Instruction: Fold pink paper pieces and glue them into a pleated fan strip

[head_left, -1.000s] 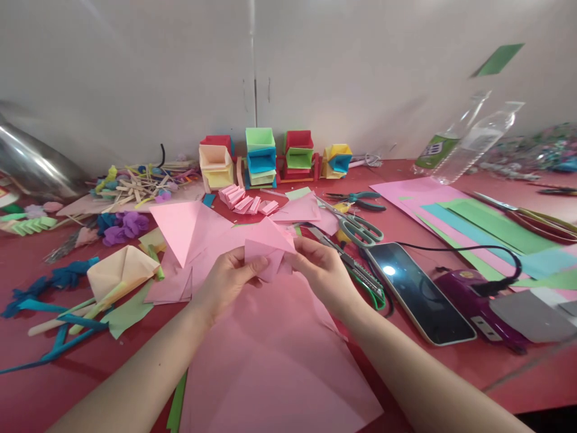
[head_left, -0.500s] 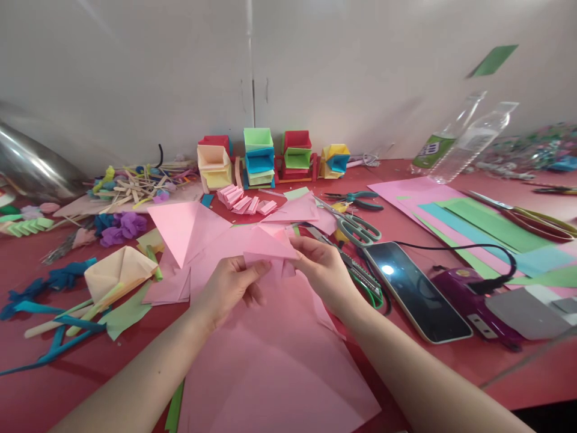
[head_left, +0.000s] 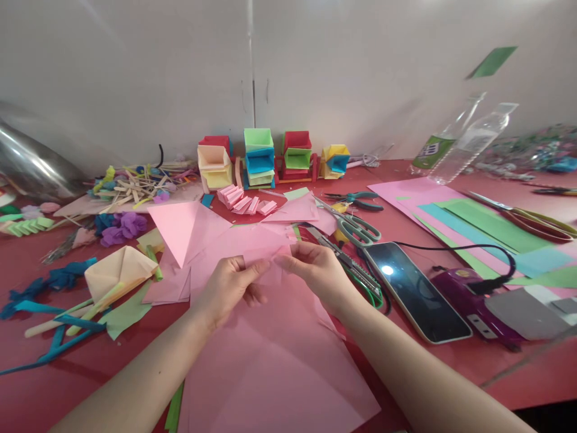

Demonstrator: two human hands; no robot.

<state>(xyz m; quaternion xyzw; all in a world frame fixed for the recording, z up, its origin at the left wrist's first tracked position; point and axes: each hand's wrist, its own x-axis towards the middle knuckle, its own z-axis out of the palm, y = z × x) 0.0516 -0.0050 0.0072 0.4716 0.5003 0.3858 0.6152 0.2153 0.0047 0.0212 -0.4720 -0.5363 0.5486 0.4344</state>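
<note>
Between my two hands is a small piece of pink paper point(head_left: 265, 260), held above a large pink sheet point(head_left: 270, 367). My left hand point(head_left: 233, 285) pinches its left side between thumb and fingers. Closed on the right side is my right hand point(head_left: 319, 273), its thumb pressed against the paper close to my left thumb. The paper's folds are hard to make out against the pink behind it. Several small folded pink strips point(head_left: 243, 200) lie beyond my hands, and a pink paper triangle point(head_left: 177, 228) rests to their left.
To the right lie a utility knife point(head_left: 349, 264), scissors point(head_left: 356, 225), pliers point(head_left: 360, 199), a phone point(head_left: 419, 291) and a purple power adapter point(head_left: 473, 300). Folded paper boxes point(head_left: 259, 157) line the wall. On the left are a cream paper piece point(head_left: 118, 270) and blue strips point(head_left: 63, 337).
My right thumb has moved left along the small pink paper, toward my left thumb. The paper's upper right flap, raised before, now lies flatter. My left hand has hardly moved.
</note>
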